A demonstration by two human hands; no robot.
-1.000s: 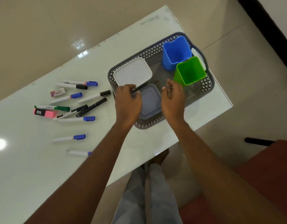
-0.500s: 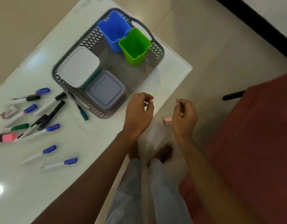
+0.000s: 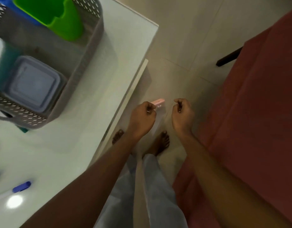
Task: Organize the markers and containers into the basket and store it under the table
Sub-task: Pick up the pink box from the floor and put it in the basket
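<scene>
Blue-capped markers (image 3: 21,186) lie loose on the worktop (image 3: 86,129), so sorting is unfinished. The left hand (image 3: 142,119) and right hand (image 3: 183,117) have left the basket (image 3: 82,66) and dropped past the worktop's near edge, fingers curled; whether they pinch anything is unclear. The basket, containers (image 3: 31,83) inside, sits by the far corner.

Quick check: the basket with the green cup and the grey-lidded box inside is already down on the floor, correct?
No. The basket, with the green cup and grey-lidded box inside, stands on the table near its corner, not on the floor. The head view shows it.
</scene>
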